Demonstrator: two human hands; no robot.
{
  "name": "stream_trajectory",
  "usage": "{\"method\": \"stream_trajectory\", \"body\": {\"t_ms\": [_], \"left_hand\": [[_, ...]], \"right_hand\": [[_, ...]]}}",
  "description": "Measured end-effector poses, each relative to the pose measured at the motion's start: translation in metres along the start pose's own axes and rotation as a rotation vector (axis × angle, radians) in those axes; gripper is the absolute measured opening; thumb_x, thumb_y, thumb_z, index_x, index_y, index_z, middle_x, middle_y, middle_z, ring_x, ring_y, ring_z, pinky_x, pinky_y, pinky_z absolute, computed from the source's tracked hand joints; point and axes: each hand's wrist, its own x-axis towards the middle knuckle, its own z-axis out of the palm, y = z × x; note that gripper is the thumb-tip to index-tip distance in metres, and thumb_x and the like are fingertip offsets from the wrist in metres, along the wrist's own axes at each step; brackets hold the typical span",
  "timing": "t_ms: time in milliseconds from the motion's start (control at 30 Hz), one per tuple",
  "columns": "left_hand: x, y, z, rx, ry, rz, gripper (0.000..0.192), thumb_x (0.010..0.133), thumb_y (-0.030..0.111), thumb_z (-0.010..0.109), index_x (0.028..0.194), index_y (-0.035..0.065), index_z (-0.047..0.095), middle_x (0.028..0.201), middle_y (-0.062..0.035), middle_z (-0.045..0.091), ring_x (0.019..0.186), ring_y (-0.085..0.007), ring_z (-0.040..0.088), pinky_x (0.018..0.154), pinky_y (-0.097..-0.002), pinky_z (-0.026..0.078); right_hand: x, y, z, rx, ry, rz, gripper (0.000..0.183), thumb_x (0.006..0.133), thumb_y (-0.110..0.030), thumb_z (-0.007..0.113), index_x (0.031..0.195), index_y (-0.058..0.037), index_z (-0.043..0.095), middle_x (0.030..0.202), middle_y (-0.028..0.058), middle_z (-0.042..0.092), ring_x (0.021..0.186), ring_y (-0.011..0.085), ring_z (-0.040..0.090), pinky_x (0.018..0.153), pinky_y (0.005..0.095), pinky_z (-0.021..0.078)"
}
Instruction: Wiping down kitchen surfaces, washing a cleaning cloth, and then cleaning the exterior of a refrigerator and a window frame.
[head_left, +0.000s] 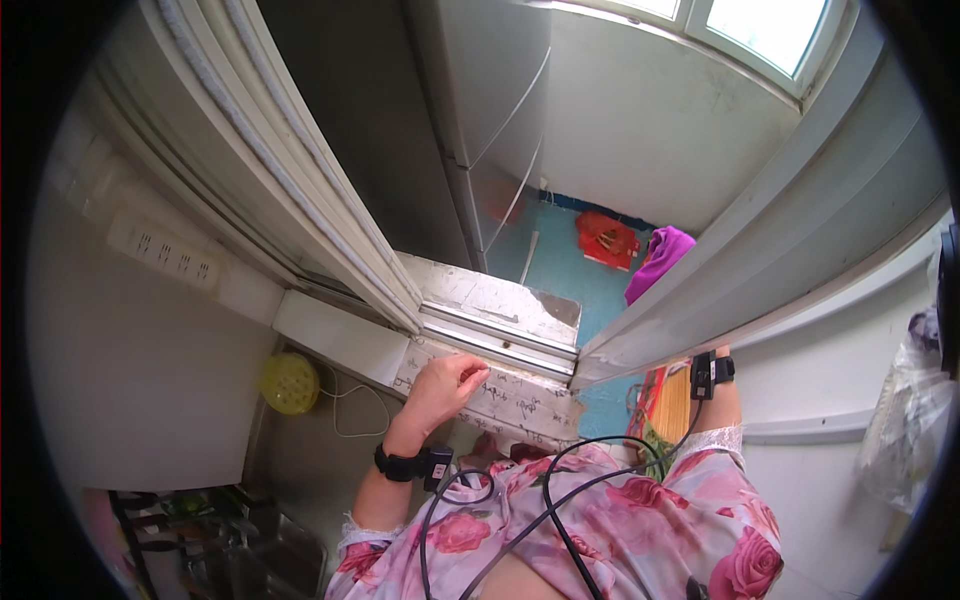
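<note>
My left hand (451, 381) hovers over a whitish sill panel (517, 397) covered in handwritten marks. Its fingers are curled in towards the thumb, and no object shows between them. Just beyond lies the metal track (499, 345) of a sliding door. On the right, my forearm reaches up to the white door frame (660, 300), which hides my right hand; only the wrist with a black strapped device (703, 375) shows. A similar device (437, 466) sits on my left wrist. Black cables (555, 499) run from both wrists across my floral clothing.
A grey refrigerator (495, 112) stands beyond the track. Red plastic packaging (607, 240) and purple cloth (664, 259) lie past it on the blue-green floor (555, 262). At left are a yellow round object (290, 383), a white cord (360, 433) and a socket strip (165, 251).
</note>
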Motion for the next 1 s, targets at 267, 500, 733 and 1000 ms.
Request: {"method": "stream_trajectory", "body": {"t_ms": [267,500,733,1000], "left_hand": [[-0.009,0.004,0.017,-0.025,0.133,-0.021,0.021,0.086,0.02,0.065,0.097,0.0017,0.068,0.085,-0.0152,0.069,0.076,-0.0274,0.067,0.069,-0.0341,0.052],[-0.005,0.024,0.017,-0.113,0.046,-0.001,0.022,0.089,0.019,0.064,0.101,0.0014,0.068,0.087,-0.0136,0.07,0.075,-0.0212,0.067,0.069,-0.0308,0.052],[-0.012,0.072,0.034,-0.101,-0.215,0.108,0.024,0.092,0.016,0.063,0.111,0.0014,0.066,0.089,-0.0102,0.07,0.08,-0.0137,0.066,0.07,-0.0277,0.052],[0.004,0.127,0.108,-0.177,-0.327,0.01,0.03,0.096,0.016,0.055,0.121,0.0005,0.059,0.102,-0.0129,0.068,0.09,-0.0202,0.065,0.08,-0.0297,0.049]], "right_hand": [[-0.008,-0.015,0.028,-0.22,-0.367,0.029,0.051,0.091,-0.042,0.049,0.122,-0.0028,0.047,0.089,0.0183,0.062,0.072,0.0325,0.062,0.069,0.0592,0.049],[0.076,0.042,-0.017,-0.533,-0.378,-0.148,0.029,0.09,-0.022,0.055,0.111,-0.0024,0.054,0.089,0.0092,0.062,0.079,0.018,0.058,0.07,0.0388,0.0483],[0.1,0.033,0.002,-0.75,-0.433,-0.138,0.019,0.094,-0.016,0.053,0.091,0.0006,0.061,0.077,0.0021,0.061,0.07,0.0106,0.057,0.064,0.0284,0.049],[0.152,0.005,0.024,-0.671,-0.745,0.369,0.023,0.095,-0.017,0.053,0.103,0.0004,0.065,0.09,0.0052,0.067,0.078,0.0139,0.064,0.071,0.0308,0.0546]]}}
